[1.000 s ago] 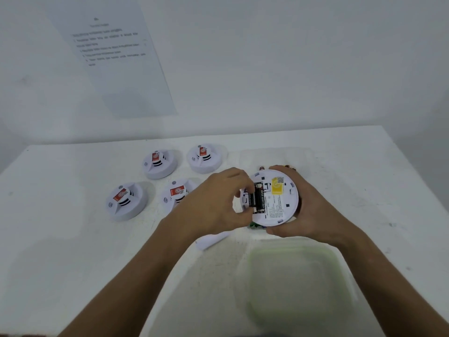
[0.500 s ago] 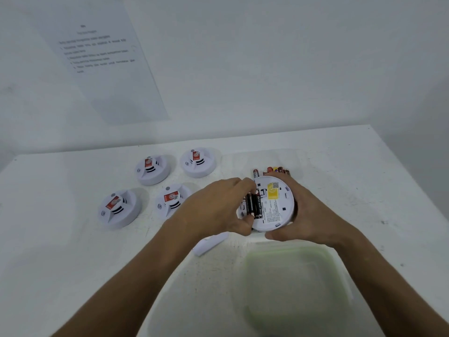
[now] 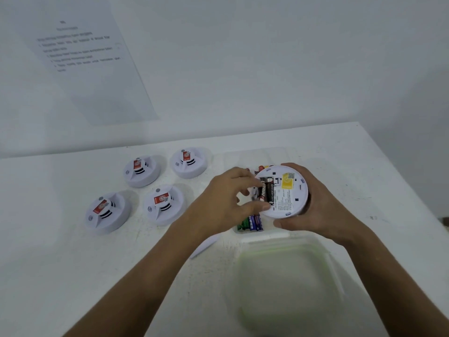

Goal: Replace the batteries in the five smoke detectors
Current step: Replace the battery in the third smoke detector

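Above the right half of the white worktop (image 3: 364, 166), a round white smoke detector (image 3: 283, 193) is held underside up, tilted toward the camera. Its flat plastic back carries a yellow sticker (image 3: 286, 182) and a panel of small printed text, too fine to be read. The battery bay at its left edge is uncovered, and two black cylindrical batteries (image 3: 266, 192) are seated in it side by side. The detector's right rim is cupped by the right hand (image 3: 323, 207), fingers curled over the far edge and thumb under the near edge in a closed grip. The left hand (image 3: 226, 203) is partly curled, fingertips and thumb pinched at the bay's left side against the batteries; whether anything is actually gripped cannot be told.

Beneath the detector, loose green and blue batteries (image 3: 251, 222) are seen in a clear shallow tray (image 3: 243, 232). Nearer the camera, a translucent square lid with a green rim (image 3: 289, 283) lies flat. A small white cover piece (image 3: 205, 245) rests on the worktop beneath the left forearm.

To the left, four more domed white detectors (image 3: 158, 205) sit face up in two rows, each marked with a red label. A printed sheet (image 3: 85, 57) is fixed to the far wall.
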The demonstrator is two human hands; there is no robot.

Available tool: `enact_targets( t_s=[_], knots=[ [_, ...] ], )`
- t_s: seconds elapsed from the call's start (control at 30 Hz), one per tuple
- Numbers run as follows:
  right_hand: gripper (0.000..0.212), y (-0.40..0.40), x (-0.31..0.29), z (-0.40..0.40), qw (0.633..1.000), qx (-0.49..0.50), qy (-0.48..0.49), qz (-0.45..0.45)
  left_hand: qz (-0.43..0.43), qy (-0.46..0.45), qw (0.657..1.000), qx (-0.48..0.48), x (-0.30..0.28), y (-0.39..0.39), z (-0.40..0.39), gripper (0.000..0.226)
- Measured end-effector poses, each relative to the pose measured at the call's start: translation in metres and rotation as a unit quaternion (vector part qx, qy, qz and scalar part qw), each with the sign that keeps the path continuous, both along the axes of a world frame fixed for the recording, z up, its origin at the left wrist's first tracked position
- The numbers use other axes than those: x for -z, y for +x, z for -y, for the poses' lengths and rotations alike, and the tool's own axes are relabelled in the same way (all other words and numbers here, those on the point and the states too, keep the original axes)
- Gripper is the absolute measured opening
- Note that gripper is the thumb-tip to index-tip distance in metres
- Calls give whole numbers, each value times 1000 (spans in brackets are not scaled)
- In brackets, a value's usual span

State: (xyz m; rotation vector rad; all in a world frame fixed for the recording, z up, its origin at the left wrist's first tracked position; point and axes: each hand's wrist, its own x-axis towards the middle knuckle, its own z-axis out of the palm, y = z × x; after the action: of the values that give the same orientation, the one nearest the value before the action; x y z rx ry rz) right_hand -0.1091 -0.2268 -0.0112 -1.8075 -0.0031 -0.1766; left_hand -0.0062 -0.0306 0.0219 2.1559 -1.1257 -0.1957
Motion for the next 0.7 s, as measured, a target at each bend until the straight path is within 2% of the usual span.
enact_targets(
  t_s=[0.13, 0.3, 0.37, 0.47, 0.53, 0.7],
  knots=[
    [95, -7, 1, 6, 999, 31, -36, -2, -3, -24, 999, -27, -4, -4, 10, 16],
    [98, -23, 2, 23, 995, 79, -55, -3, -135, -96, 980, -108, -1, -1, 15, 3],
    [98, -30, 2, 31, 993, 106, -50, 3, -152, -49, 982, -104, 4, 2, 15, 5],
    [95, -36, 1, 36, 992, 120, -49, -4, -81, 95, 992, -32, 13, 5, 19, 16],
    [97, -38, 3, 37, 992, 118, -46, -11, -71, 156, 985, 4, 20, 8, 23, 24],
    [98, -36, 6, 34, 994, 105, -34, -12, -77, 203, 976, 19, 30, 16, 36, 25]
  ],
)
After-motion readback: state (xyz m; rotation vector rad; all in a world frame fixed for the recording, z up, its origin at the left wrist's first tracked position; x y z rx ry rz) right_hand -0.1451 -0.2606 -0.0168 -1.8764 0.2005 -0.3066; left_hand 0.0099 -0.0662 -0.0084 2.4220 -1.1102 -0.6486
